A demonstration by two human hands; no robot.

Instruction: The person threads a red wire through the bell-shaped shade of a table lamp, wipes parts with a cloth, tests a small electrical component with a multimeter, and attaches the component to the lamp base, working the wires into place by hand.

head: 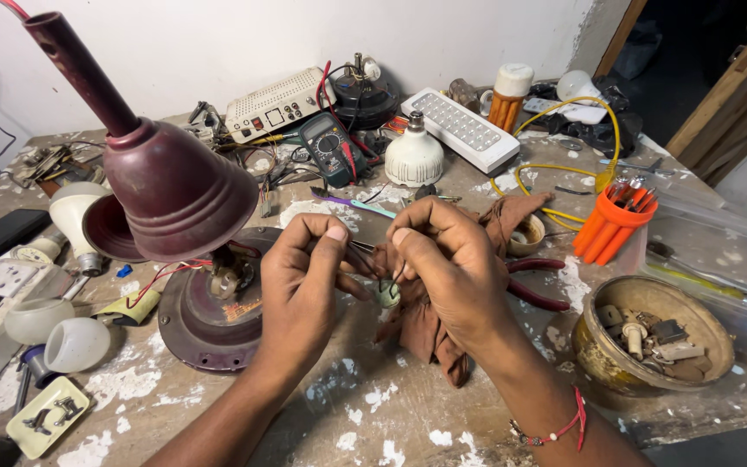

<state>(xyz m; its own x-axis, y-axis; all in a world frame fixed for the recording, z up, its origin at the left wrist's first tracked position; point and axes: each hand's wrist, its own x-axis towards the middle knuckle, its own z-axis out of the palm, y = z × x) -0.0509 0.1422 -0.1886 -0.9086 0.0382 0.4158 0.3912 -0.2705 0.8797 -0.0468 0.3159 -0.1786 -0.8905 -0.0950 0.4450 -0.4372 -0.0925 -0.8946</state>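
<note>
A worn wooden workbench (373, 415) with flaking white paint carries a maroon round metal base plate (209, 320), a brown rag (425, 324), red-handled pliers (538, 281), a tarnished brass bowl (603, 350) of small parts, an orange tool holder (611, 227), a dark digital multimeter (328, 149), a white bulb housing (414, 156) and a white rectangular LED panel lamp (460, 128).
</note>
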